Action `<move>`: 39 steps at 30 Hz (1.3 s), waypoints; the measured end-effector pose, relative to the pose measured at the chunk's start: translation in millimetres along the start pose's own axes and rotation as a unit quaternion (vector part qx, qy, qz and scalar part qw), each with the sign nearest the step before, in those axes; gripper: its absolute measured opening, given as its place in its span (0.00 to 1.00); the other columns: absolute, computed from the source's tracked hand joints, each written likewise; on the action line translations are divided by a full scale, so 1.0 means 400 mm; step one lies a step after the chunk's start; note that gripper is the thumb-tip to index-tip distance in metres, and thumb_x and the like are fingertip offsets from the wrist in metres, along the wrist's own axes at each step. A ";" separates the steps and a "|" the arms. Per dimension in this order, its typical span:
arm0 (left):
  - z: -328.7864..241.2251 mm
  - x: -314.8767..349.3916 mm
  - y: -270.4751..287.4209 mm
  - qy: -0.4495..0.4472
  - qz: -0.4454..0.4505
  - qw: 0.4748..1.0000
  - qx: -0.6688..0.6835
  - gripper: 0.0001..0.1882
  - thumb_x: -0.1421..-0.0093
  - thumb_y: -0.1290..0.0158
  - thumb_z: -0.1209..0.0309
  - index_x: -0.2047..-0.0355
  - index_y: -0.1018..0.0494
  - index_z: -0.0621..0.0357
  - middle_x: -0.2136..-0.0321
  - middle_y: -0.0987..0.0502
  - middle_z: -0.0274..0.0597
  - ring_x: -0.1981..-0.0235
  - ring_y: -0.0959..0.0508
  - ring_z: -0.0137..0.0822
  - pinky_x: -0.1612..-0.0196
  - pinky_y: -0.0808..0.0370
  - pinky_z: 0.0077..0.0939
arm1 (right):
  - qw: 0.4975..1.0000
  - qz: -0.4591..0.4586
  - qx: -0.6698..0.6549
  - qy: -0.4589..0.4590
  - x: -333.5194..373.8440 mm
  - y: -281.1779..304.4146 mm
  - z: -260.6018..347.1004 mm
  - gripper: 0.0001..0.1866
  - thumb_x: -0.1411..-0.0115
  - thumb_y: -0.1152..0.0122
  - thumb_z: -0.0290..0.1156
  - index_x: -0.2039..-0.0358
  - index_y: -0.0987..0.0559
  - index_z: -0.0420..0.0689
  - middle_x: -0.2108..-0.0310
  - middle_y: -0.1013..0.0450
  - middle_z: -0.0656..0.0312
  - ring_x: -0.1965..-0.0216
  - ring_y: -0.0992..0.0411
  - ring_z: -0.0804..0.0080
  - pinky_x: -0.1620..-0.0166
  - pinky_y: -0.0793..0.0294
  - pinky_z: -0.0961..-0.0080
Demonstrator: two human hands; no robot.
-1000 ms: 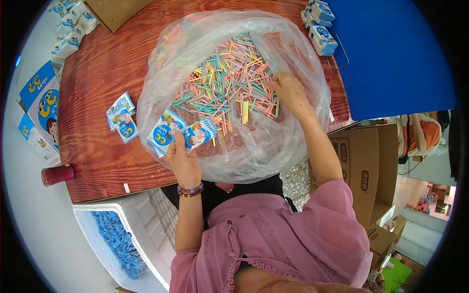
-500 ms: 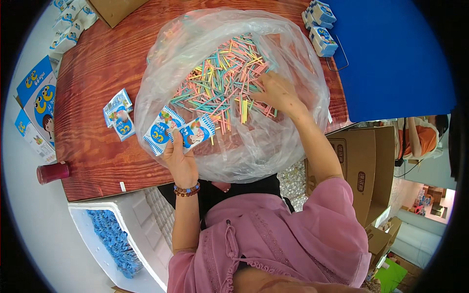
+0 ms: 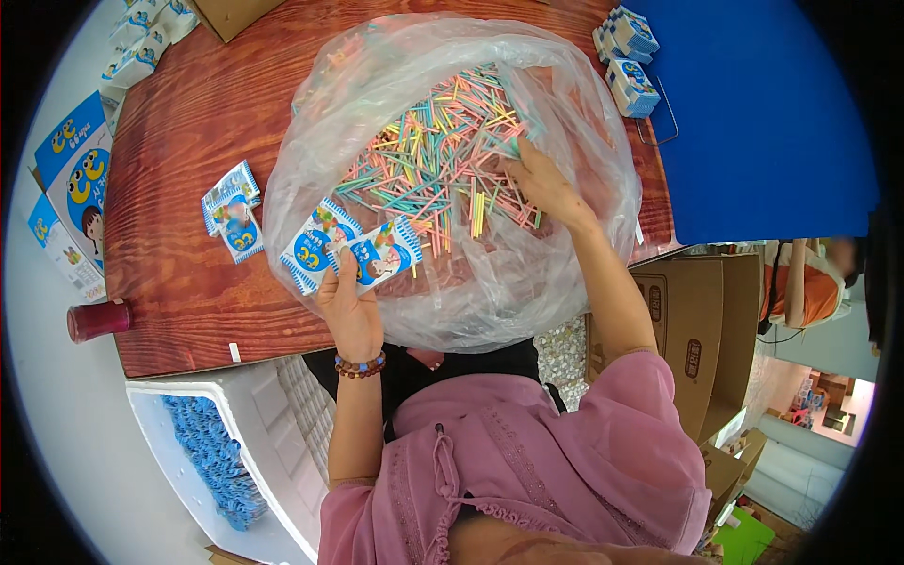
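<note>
The coloured sticks (image 3: 428, 160) lie heaped in a clear plastic bag (image 3: 452, 318) on the table (image 3: 207, 306). The right hand (image 3: 544, 184) has shifted slightly rightward, apparently still busy at the heap; whether it pinches any, I cannot tell. The left hand (image 3: 350, 309) pinches packets (image 3: 391, 252), overlapping and partly hidden.

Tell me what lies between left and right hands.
Head view: packets held by the left hand, then sticks in the bag, up to the right hand.
</note>
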State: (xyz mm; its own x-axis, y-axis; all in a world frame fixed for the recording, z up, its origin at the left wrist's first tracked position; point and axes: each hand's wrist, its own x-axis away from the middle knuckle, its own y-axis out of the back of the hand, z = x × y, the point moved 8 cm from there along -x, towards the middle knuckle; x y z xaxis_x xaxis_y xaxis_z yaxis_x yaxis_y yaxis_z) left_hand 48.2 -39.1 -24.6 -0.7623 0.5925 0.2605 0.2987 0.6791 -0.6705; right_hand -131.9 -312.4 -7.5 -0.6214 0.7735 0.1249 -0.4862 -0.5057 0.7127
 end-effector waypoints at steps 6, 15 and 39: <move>0.002 0.003 0.003 0.000 0.006 1.000 -0.008 0.09 0.35 0.50 0.74 0.57 0.25 0.61 0.58 0.22 0.36 0.58 0.23 0.27 0.54 0.24 0.28 | 0.945 -0.017 -0.325 -0.042 0.023 -0.009 0.018 0.11 0.35 0.50 0.28 0.54 0.28 0.40 0.63 0.25 0.63 0.62 0.28 0.78 0.59 0.28 0.77; -0.001 0.010 -0.005 0.004 -0.001 1.000 -0.014 0.08 0.35 0.49 0.74 0.57 0.24 0.61 0.58 0.22 0.36 0.58 0.23 0.27 0.53 0.24 0.28 | 0.914 -0.079 -0.396 0.047 0.030 -0.053 0.035 0.08 0.36 0.49 0.23 0.57 0.27 0.41 0.62 0.26 0.63 0.58 0.30 0.78 0.49 0.33 0.77; 0.100 -0.019 -0.092 0.066 0.021 0.997 0.037 0.09 0.34 0.50 0.68 0.60 0.26 0.61 0.61 0.22 0.38 0.61 0.21 0.31 0.56 0.22 0.28 | 0.629 -0.088 -0.748 0.194 0.153 -0.043 0.337 0.06 0.32 0.56 0.27 0.56 0.33 0.44 0.62 0.30 0.60 0.51 0.31 0.63 0.37 0.40 0.56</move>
State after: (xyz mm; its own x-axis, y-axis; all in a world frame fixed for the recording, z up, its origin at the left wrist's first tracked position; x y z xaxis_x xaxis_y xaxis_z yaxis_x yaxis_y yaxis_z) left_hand 20.1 -85.9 -29.6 -0.6660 0.6748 0.3180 0.2807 0.6217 -0.7313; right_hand -78.7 -205.0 81.1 -0.4392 0.8629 -0.2500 -0.4218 -0.4437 -0.7907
